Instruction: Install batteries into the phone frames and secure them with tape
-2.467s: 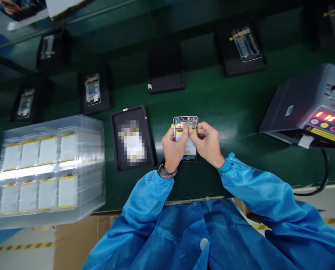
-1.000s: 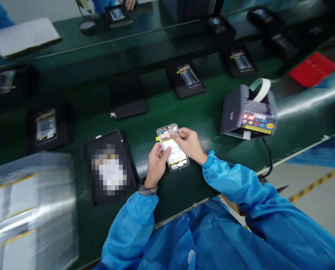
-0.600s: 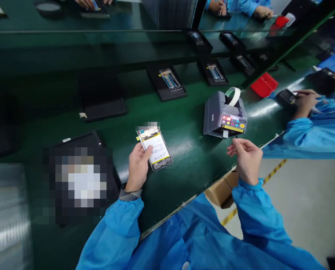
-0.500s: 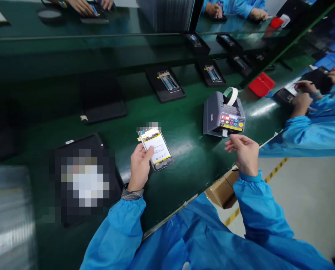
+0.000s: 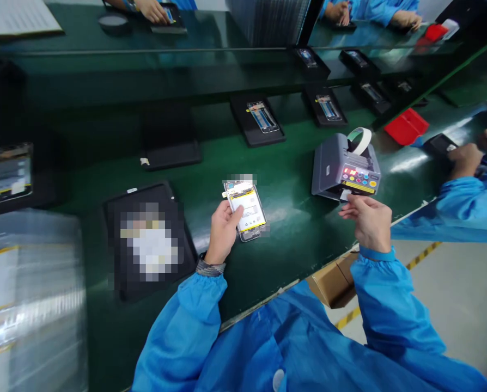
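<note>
My left hand (image 5: 223, 231) is shut on a smartphone with its back open (image 5: 245, 209), holding it just above the green belt. Its metal frame surrounds a white battery edged with yellow tape, and a pixelated patch hides the top end. My right hand (image 5: 370, 220) reaches toward the front of a grey electronic tape dispenser (image 5: 344, 169). Its fingertips meet a small white tape strip (image 5: 345, 194) at the dispenser's outlet. I cannot tell whether they grip it.
Black trays holding phones (image 5: 260, 120) stand along the green conveyor belt (image 5: 284, 158), with one blurred tray (image 5: 145, 239) beside my left hand. A stack of clear battery trays (image 5: 31, 305) lies at left. A co-worker's hands (image 5: 466, 160) work at right, past a red folder (image 5: 407, 126).
My right hand has left the phone and moved right to the tape dispenser. My left hand keeps the phone. The view has swung, bringing the co-worker and more of the belt into sight.
</note>
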{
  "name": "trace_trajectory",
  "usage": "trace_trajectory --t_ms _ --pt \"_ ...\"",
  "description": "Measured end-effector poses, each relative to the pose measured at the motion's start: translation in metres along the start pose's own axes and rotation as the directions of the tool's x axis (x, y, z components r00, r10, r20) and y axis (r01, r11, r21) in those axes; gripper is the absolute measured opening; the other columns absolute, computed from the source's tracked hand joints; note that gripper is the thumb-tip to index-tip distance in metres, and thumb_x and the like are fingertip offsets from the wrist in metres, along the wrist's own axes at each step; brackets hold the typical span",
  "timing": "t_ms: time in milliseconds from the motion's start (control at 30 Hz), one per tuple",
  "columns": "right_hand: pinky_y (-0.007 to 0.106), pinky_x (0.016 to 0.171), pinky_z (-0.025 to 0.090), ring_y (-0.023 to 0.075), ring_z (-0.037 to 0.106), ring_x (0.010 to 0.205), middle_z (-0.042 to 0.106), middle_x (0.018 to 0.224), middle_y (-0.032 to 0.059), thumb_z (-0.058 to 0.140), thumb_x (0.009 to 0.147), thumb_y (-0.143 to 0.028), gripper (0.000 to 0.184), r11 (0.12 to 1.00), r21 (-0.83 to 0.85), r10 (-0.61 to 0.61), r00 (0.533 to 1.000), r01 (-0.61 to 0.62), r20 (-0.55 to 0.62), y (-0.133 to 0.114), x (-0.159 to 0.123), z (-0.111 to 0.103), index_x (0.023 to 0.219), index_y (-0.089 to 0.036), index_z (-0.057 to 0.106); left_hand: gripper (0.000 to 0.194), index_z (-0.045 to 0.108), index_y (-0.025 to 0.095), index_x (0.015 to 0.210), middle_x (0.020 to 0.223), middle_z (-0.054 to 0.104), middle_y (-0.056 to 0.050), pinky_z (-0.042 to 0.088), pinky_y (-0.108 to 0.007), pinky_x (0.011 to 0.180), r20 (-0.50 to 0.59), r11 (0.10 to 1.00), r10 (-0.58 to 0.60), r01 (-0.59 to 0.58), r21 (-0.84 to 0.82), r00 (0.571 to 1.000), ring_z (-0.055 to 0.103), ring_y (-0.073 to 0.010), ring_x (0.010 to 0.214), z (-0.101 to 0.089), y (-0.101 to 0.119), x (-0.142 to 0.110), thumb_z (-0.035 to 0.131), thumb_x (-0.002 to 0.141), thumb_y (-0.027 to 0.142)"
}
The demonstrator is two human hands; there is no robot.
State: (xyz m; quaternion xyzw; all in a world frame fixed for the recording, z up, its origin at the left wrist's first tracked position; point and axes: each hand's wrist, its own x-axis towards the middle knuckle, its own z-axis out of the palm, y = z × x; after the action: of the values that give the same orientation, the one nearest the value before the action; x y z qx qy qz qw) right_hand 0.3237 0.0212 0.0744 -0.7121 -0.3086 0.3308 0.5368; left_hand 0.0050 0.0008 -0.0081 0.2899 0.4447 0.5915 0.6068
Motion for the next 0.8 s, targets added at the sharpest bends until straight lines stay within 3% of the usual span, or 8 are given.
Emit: trace_trajectory --t_ms 133,267,467,600,800 --pt "0.024 0.041 0.050 0.0135 0.057 0.042 0.061 0.053 0.0016 0.081 0.067 -0.023 0.013 0.999 -0.029 -0.020 1.000 0.021 0.022 0.002 -0.005 -0.004 0.066 -0.018 0.070 0.049 0.063 0.016 0.111 0.115 0.076 -0.012 0.062 -0.039 0.087 0.027 1.000 0.011 -0.011 0.001 1.000 0.075 -0.0272 0.100 0.001 0.000 0.000 0.085 0.078 0.047" --pt "0.024 0.040 0.044 0.0119 0.050 0.040 0.057 0.049 -0.0006 0.083 0.067 -0.028 0.014 0.998 -0.058 -0.005 0.976 0.018 0.217 0.011 -0.035 0.010 0.072 -0.018 0.074 0.049 0.062 0.017 0.109 0.115 0.076 -0.012 0.062 -0.040 0.088 0.033 0.999 0.034 -0.034 0.000 0.999 0.075 -0.0266 0.100 0.002 -0.002 0.001 0.084 0.079 0.048" --pt "0.023 0.042 0.038 0.0104 0.047 0.041 0.058 0.050 -0.0015 0.084 0.076 -0.044 0.030 0.996 -0.085 0.036 0.828 0.015 0.559 0.027 -0.098 0.073 0.080 -0.017 0.072 0.047 0.061 0.017 0.109 0.114 0.076 -0.012 0.061 -0.038 0.090 0.026 0.996 0.082 -0.083 0.029 0.996 0.075 -0.0258 0.102 0.001 -0.007 0.002 0.083 0.081 0.048" --pt "0.023 0.042 0.036 0.0094 0.045 0.040 0.056 0.049 -0.0030 0.086 0.073 -0.049 0.037 0.996 -0.084 0.033 0.787 0.024 0.616 0.030 -0.113 0.098 0.079 -0.016 0.070 0.048 0.061 0.018 0.110 0.115 0.076 -0.012 0.061 -0.038 0.091 0.025 0.995 0.094 -0.095 0.035 0.995 0.074 -0.0262 0.105 0.001 -0.008 0.002 0.082 0.082 0.050" --pt "0.023 0.045 0.040 0.0102 0.050 0.044 0.056 0.051 -0.0030 0.082 0.078 -0.049 0.035 0.992 -0.099 0.002 0.774 0.079 0.633 0.037 -0.116 0.102 0.080 -0.017 0.069 0.045 0.059 0.018 0.111 0.115 0.076 -0.012 0.060 -0.040 0.093 0.037 0.992 0.117 -0.119 0.052 0.992 0.073 -0.0269 0.108 0.001 -0.008 0.001 0.079 0.086 0.050"
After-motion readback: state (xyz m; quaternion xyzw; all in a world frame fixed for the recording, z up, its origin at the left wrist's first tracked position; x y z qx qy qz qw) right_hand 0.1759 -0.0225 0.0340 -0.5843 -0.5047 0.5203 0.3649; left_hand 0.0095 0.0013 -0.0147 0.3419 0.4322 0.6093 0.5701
